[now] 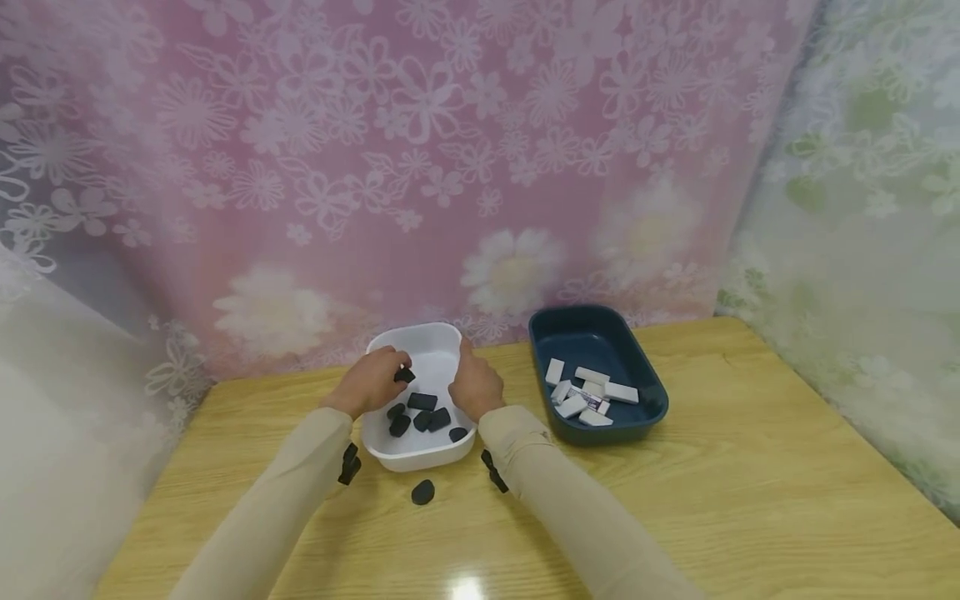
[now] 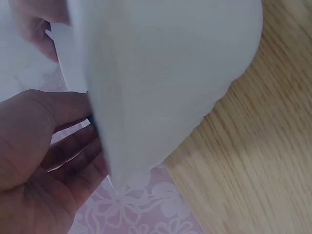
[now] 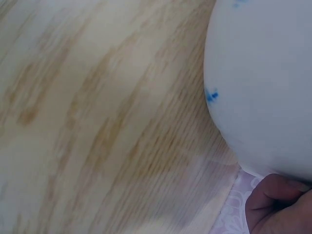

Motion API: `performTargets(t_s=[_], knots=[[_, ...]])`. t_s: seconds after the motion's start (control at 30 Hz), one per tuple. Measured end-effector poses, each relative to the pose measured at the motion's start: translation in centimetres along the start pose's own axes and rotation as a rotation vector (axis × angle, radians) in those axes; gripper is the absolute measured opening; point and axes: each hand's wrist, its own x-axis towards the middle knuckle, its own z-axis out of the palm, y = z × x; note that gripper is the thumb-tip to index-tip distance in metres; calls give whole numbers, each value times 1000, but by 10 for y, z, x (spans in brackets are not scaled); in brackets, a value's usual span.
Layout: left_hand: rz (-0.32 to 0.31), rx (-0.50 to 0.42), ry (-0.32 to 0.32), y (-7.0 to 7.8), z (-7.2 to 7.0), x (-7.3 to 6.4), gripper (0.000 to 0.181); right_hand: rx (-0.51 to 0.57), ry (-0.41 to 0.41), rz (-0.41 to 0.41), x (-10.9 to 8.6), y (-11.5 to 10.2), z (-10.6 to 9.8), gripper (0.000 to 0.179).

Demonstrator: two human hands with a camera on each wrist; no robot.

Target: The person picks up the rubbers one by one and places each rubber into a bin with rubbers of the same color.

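Observation:
A white plastic tub (image 1: 416, 457) stands on the table with several black pieces in it, among them an eraser-like block (image 1: 422, 402) and rounder, stone-like lumps (image 1: 400, 426). Over its left side my left hand (image 1: 372, 381) pinches a small black piece (image 1: 405, 375) between thumb and fingers. In the left wrist view the tub's wall (image 2: 165, 73) hides most of that piece. My right hand (image 1: 477, 383) grips the tub's right rim. The right wrist view shows its curled fingers (image 3: 273, 200) at the edge of the tub.
To the right stands a dark blue tub (image 1: 648, 387) with several white eraser-like blocks (image 1: 621, 392), one bearing printing. A rounded black piece (image 1: 423, 492) lies on the wooden table (image 1: 750, 467) in front of the white tub. A pink flowered curtain (image 1: 450, 167) hangs behind.

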Motion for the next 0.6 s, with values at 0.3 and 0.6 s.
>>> performTargets(t_s=[0.3, 0.6], knots=[[-17, 1, 6, -3, 4, 6, 30, -21, 20, 0, 1, 0, 0, 78], [-30, 42, 54, 5, -1, -5, 35, -4, 6, -20, 1, 3, -1, 76]])
